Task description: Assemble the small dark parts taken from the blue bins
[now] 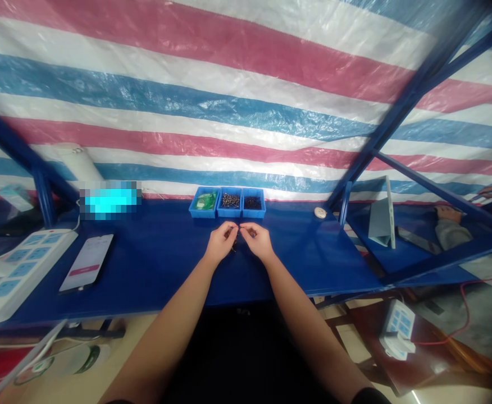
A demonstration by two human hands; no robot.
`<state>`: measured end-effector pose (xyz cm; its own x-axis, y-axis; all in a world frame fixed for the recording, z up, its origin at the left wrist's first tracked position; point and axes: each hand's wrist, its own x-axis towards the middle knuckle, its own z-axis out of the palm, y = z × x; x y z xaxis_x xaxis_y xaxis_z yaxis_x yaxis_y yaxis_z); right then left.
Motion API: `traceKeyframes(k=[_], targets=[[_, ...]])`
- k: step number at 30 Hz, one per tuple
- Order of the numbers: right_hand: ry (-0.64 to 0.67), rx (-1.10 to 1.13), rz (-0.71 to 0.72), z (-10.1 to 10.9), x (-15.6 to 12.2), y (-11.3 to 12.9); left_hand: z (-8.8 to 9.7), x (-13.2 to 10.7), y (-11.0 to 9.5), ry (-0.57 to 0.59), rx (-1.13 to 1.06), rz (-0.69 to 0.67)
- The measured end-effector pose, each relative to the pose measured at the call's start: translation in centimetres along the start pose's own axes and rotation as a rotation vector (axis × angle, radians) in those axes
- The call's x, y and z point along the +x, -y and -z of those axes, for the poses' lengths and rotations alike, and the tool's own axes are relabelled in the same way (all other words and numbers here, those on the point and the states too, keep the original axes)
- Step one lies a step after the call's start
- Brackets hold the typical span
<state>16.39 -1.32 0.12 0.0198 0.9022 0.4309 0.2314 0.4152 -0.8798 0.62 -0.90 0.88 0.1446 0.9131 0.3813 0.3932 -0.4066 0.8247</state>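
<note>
In the head view, just in front of the middle bin [229, 213], your left hand [221, 243] pinches dark bits [235, 246]; your right hand's [256, 241] fingers press together, contents unclear. Work looks under way; metal pieces [231, 200] remain in the bin.

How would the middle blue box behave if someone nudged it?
The middle box would probably slide rather than tip, since it looks low and broad. Its small pieces might shift, as they look loosely heaped.

Black clothing [237, 359], small pale mark [243, 311]; 2 dark sleeve edges [370, 396]; 2 bare forearms [187, 286].
</note>
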Motion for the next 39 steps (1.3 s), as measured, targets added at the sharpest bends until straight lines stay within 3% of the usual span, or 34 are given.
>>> traceKeyframes(k=[31,39], targets=[[-0.022,0.018,0.004,0.13,-0.01,0.27,0.09,-0.14,-0.51,0.001,-0.001,-0.006],[-0.072,0.020,-0.098,0.19,0.29,0.20,0.07,-0.08,-0.51,-0.020,0.033,0.024]])
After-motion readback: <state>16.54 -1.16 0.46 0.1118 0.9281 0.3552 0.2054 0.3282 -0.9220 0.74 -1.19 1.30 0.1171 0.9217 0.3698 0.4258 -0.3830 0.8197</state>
